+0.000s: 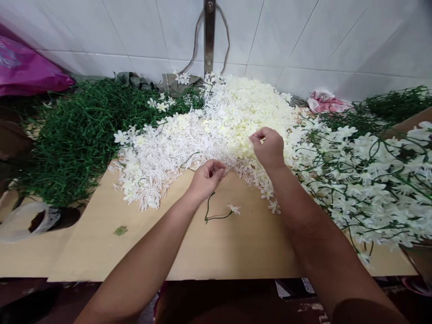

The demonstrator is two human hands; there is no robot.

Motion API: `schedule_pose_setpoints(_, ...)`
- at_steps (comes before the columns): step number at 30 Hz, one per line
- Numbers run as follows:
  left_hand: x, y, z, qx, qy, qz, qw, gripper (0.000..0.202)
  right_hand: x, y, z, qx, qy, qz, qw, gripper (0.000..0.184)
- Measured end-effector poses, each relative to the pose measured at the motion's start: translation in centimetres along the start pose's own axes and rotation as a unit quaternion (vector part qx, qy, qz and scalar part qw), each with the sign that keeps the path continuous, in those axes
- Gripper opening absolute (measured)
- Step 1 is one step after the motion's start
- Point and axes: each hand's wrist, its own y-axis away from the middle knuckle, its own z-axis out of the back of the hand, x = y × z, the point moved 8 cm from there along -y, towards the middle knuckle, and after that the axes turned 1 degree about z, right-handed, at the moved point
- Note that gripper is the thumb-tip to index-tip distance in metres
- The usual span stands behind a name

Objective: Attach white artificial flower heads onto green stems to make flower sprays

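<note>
Head view: left hand [205, 177] grips a green stem [208, 211]; right hand [269, 147], fingertips pinched shut, should take only one from the blossom pile [236, 112].

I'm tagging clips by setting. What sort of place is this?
Probably a small workshop bench for assembling artificial flowers: a heap of loose white blossoms, a pile of green stems and finished sprays cover a board against a tiled wall. The left hand holds one stem.

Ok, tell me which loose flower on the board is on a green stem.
The flower below the left hand; its stem runs up into that hand. The other two flowers by the right forearm show none.
</note>
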Motion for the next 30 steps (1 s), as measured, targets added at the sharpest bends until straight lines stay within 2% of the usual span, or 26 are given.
schedule_pose_setpoints(3, -0.5, -0.2, 0.7, -0.024, -0.012, -0.01, 1.0, 0.006, 0.2, 0.8, 0.5, 0.004, -0.138, -0.053, 0.989, 0.011)
schedule_pose_setpoints(7, -0.9, -0.1, 0.9, -0.027, 0.0, -0.028, 0.999, 0.013, 2.1, 2.9, -1.0, 0.067, -0.279, -0.076, 0.955, 0.016)
schedule_pose_setpoints(12, -1.2, 0.3, 0.6, -0.012, 0.038, -0.05, 0.998, 0.019, 3.9, 5.6, -3.3, 0.122, -0.331, -0.103, 0.93, 0.019)
schedule_pose_setpoints(18, -0.8, -0.3, 1.4, -0.032, 0.036, -0.055, 0.997, 0.018, 3.9, 6.8, -4.3, 0.136, -0.327, -0.1, 0.93, 0.017)
schedule_pose_setpoints(21, -0.6, -0.6, 1.9, -0.04, 0.041, -0.054, 0.997, 0.021, 3.3, 6.2, -3.4, 0.104, -0.294, -0.076, 0.947, 0.016)
schedule_pose_setpoints(24, -0.5, -0.6, 2.1, -0.036, 0.062, -0.045, 0.996, 0.023, 2.8, 4.8, -0.1, -0.013, -0.188, -0.004, 0.982, 0.013)
schedule_pose_setpoints(26, -0.2, -0.5, 1.9, -0.026, 0.094, -0.021, 0.995, 0.027, 2.4, 4.3, 1.9, -0.091, -0.128, 0.021, 0.987, 0.013)
schedule_pose_setpoints(28, 0.1, -0.4, 1.6, -0.015, 0.138, 0.007, 0.99, 0.031, 1.4, 4.2, 2.1, -0.103, -0.156, -0.015, 0.982, 0.014)
schedule_pose_setpoints(30, 0.2, -0.2, 1.2, -0.001, 0.18, 0.029, 0.983, 0.034, 0.4, 4.7, 0.2, -0.048, -0.262, -0.095, 0.959, 0.019)
